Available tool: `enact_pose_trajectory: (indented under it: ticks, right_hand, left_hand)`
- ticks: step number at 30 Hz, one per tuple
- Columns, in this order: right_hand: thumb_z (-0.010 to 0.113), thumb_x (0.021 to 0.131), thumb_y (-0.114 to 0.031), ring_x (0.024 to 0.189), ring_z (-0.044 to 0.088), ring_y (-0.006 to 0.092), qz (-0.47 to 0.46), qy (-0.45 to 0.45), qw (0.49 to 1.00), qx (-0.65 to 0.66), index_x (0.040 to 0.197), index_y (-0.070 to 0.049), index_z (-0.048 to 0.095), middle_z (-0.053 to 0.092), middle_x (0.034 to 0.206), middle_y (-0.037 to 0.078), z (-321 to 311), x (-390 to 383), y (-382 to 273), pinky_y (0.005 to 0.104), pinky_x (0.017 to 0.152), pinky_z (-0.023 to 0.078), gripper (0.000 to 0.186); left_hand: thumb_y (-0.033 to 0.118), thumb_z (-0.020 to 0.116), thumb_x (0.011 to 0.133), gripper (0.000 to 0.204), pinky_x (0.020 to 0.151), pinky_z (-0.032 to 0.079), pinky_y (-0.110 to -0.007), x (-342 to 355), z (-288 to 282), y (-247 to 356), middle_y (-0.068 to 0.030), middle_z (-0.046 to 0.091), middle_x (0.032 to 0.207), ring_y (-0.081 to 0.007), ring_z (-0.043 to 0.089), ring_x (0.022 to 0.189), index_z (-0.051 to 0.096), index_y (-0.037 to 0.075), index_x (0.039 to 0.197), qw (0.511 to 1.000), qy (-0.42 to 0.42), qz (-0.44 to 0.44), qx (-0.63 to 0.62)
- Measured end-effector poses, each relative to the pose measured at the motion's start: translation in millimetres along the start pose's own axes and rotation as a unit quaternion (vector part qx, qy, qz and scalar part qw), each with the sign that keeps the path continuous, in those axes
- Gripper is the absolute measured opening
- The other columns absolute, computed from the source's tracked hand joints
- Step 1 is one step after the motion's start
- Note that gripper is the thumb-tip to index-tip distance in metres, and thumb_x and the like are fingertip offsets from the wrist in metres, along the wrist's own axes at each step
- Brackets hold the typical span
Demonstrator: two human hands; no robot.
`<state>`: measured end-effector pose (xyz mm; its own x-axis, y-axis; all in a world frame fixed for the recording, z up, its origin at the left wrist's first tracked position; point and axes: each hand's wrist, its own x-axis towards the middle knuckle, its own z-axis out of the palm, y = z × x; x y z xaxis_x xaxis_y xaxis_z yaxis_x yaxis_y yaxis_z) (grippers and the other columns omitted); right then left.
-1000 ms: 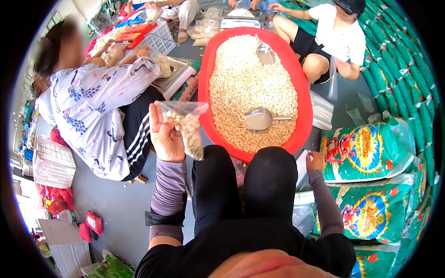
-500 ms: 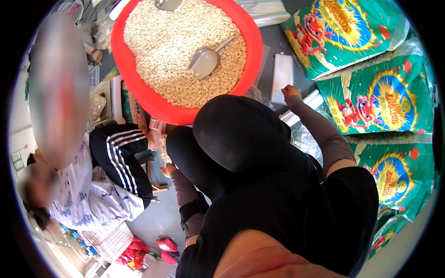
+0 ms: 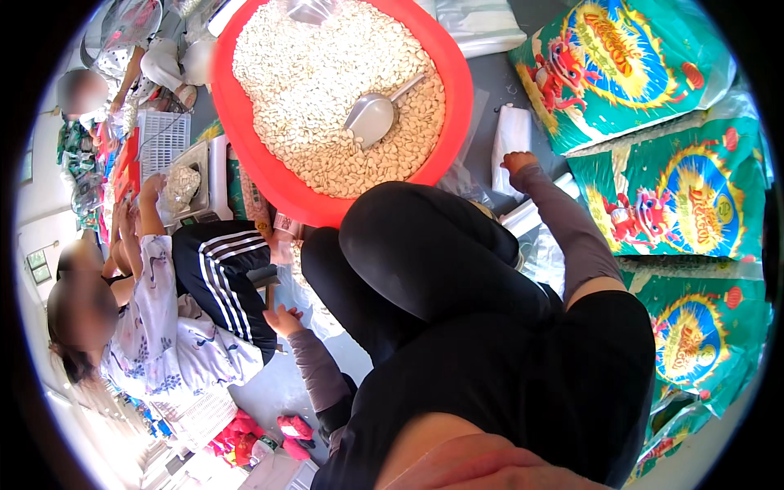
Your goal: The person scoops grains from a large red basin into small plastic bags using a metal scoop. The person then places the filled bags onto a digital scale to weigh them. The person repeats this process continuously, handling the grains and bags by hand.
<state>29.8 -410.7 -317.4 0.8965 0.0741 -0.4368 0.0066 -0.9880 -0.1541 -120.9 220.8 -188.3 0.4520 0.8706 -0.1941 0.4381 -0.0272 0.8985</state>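
Note:
My left hand (image 3: pixel 283 320) is beside my left knee, fingers apart, with nothing visible in it. Near that knee stands a clear bag of pale seeds (image 3: pixel 296 260), partly hidden by my leg. Over a stack of clear plastic bags (image 3: pixel 508 135), my right hand (image 3: pixel 518 162) has its fingers curled together; whatever they grip is hidden. Beyond my knees, a large red tub (image 3: pixel 462 77) holds a heap of pale pumpkin seeds (image 3: pixel 302 90). One metal scoop (image 3: pixel 371 118) rests on the heap, and another scoop (image 3: pixel 310 10) lies at the tub's far side under clear plastic.
Large green sacks (image 3: pixel 653 192) line the right side. At my left sits a co-worker in black striped trousers (image 3: pixel 224 269), hands over a scale (image 3: pixel 214 175) with a filled bag. White baskets (image 3: pixel 163 139) and red items (image 3: pixel 237 433) are farther left.
My left hand has moved away from the bag of seeds by my knee, slightly left and nearer, its fingers spread. My right hand stays by the plastic bags. The view shifted; the blurred shape at left is gone.

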Motion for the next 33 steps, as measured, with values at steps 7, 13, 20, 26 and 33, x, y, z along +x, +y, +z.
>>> enact_pose_trajectory:
  ticks: [7, 13, 20, 26, 33]
  right_hand:
    - [0.048, 0.092, -0.027, 0.068, 0.059, 0.0262, -0.057, 0.341, 0.894, 0.287, 0.077, -0.005, 0.052, 0.058, 0.069, 0.012, -136.7, -64.3, -19.6, 0.0367, 0.060, 0.044, 0.027]
    - [0.045, 0.094, -0.029, 0.051, 0.052, 0.0141, -0.205, 0.312, 0.821, 0.433, 0.080, -0.005, 0.054, 0.049, 0.057, 0.006, -244.3, -141.8, -112.1, 0.0298, 0.050, 0.040, 0.029]
    - [0.048, 0.092, -0.030, 0.052, 0.056, 0.0188, -0.298, 0.220, 0.833, 0.412, 0.078, -0.002, 0.057, 0.052, 0.055, 0.010, -288.1, -204.3, -162.0, 0.0320, 0.050, 0.043, 0.033]
    - [0.049, 0.093, -0.030, 0.053, 0.050, 0.0103, -0.345, -0.084, 0.811, 0.465, 0.080, -0.006, 0.057, 0.051, 0.062, -0.002, -283.8, -188.9, -146.5, 0.0257, 0.048, 0.038, 0.028]
    - [0.054, 0.089, -0.022, 0.053, 0.050, 0.0078, -0.275, -0.017, 0.805, 0.525, 0.091, -0.006, 0.057, 0.055, 0.064, 0.001, -288.7, -181.3, -173.3, 0.0244, 0.048, 0.040, 0.017]
  left_hand:
    - [0.001, 0.042, 0.088, 0.044, 0.060, 0.047, -0.022, -140.9, 77.6, 153.8, -0.0172, 0.048, 0.128, -0.0100, 0.054, 0.068, 0.035, 0.001, 0.132, 0.904, -0.219, 0.339, -0.139]
    - [0.011, 0.065, 0.079, 0.059, 0.093, 0.040, -0.035, -255.3, 129.2, 225.7, -0.0175, 0.049, 0.121, -0.0292, 0.050, 0.108, 0.037, -0.002, 0.130, 0.700, -0.467, 0.537, -0.052]
    - [0.009, 0.050, 0.091, 0.032, 0.090, 0.044, -0.032, -301.2, 131.7, 243.9, -0.0196, 0.060, 0.109, -0.0261, 0.059, 0.101, 0.051, -0.003, 0.120, 0.729, -0.513, 0.429, -0.148]
    - [0.029, 0.055, 0.090, 0.027, 0.039, 0.036, -0.020, -255.4, 127.8, 237.2, -0.0027, 0.059, 0.063, -0.0062, 0.050, 0.046, 0.061, 0.003, 0.091, 0.765, -0.611, 0.179, -0.100]
    - [0.015, 0.068, 0.080, 0.023, 0.060, 0.047, -0.025, -208.7, 149.1, 228.5, -0.0032, 0.058, 0.077, -0.0112, 0.056, 0.066, 0.054, 0.001, 0.092, 0.849, -0.267, 0.455, -0.023]
